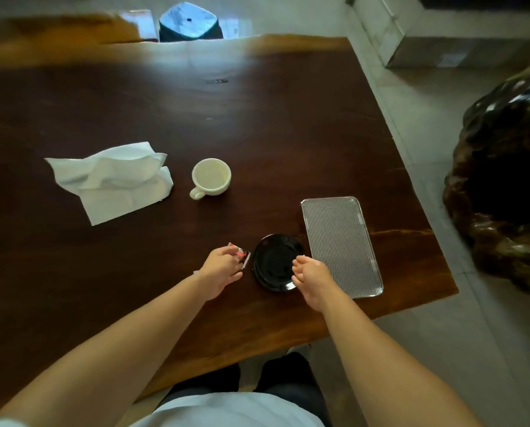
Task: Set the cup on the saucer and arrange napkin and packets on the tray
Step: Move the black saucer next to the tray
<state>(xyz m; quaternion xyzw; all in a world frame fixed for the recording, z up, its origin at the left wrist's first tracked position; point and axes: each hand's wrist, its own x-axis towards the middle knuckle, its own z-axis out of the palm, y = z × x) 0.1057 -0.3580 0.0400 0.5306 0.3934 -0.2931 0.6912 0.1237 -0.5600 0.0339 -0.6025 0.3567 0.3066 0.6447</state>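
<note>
A black saucer (274,260) lies on the dark wooden table (165,103) near its front right. My right hand (311,277) rests at the saucer's near right rim, fingers curled against it. My left hand (222,271) sits just left of the saucer, shut on a small red, white and black packet (241,252). An empty cream cup (211,177) stands upright farther back, handle toward me. A crumpled white napkin (116,180) lies to the cup's left. The ribbed silver tray (339,245) lies right of the saucer with nothing on it.
The table's right edge runs just beyond the tray, with tiled floor past it. A large dark gnarled wooden piece (504,186) stands on the floor to the right. A blue-grey stool (190,23) sits beyond the far edge.
</note>
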